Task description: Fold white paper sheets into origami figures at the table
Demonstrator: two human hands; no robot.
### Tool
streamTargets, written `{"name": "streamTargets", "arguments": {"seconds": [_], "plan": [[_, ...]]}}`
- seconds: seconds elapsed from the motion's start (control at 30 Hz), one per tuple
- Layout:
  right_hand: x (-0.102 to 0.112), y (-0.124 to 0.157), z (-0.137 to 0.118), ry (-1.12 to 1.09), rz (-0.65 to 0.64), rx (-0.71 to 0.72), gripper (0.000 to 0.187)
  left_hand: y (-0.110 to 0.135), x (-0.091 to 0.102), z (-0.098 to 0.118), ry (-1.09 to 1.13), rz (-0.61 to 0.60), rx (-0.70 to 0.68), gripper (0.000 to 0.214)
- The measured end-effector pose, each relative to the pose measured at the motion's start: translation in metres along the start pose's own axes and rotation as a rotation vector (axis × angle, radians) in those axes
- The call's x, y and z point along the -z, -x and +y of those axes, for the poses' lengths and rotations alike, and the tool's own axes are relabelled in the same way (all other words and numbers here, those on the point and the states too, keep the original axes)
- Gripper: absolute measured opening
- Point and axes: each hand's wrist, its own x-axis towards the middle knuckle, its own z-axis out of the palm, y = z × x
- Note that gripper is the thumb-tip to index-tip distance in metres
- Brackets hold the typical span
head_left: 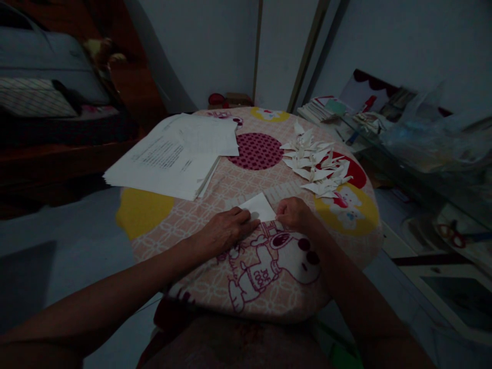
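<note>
A small folded piece of white paper (258,207) lies near the front of the cloth-covered round table, one corner pointing away from me. My left hand (229,228) is closed at its left side, with the fingertips pressed on the lower edge. At the right corner, my right hand (295,214) is curled in a pinch on the paper's edge. Several folded white paper cranes (317,164) stand in a cluster beyond my right hand. Farther left lies a stack of printed paper sheets (172,154).
A patterned tablecloth (203,210) with cartoon figures covers the table. On the right, a glass-topped stand holds a clear plastic bag (426,138) and papers; scissors (451,234) lie lower down. A wooden seat (134,82) with a grey bag (57,61) stands at the left.
</note>
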Motion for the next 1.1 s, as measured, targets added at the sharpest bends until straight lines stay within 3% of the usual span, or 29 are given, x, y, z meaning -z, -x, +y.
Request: {"name": "streamTargets", "arguments": {"seconds": [0.17, 0.27, 0.43, 0.7, 0.8, 0.9, 1.0, 1.1], "plan": [[0.002, 0.000, 0.000, -0.299, 0.025, -0.004, 0.003, 0.000, -0.002, -0.001, 0.005, 0.004, -0.022, 0.030], [-0.008, -0.005, -0.013, -0.454, -0.039, 0.064, 0.003, -0.001, -0.001, -0.001, 0.006, -0.003, -0.023, 0.029], [-0.023, -0.010, -0.024, -0.251, -0.026, 0.110, 0.009, 0.000, -0.003, -0.004, 0.046, -0.020, -0.027, 0.025], [-0.021, -0.008, -0.021, -0.229, -0.005, 0.024, 0.011, 0.013, -0.003, -0.018, 0.317, 0.060, -0.042, 0.022], [-0.019, -0.006, -0.025, -0.203, 0.007, 0.009, 0.013, 0.010, 0.001, -0.024, 0.433, 0.138, 0.064, 0.022], [-0.017, -0.004, -0.027, -0.184, 0.009, 0.005, 0.012, -0.001, 0.002, -0.030, 0.451, 0.224, 0.257, 0.030], [-0.017, -0.004, -0.027, -0.191, 0.001, -0.005, 0.012, -0.016, 0.002, -0.032, 0.456, 0.169, 0.394, 0.057], [-0.017, -0.003, -0.026, -0.219, -0.005, -0.003, 0.012, -0.030, 0.004, -0.029, 0.531, 0.076, 0.500, 0.060]]}}
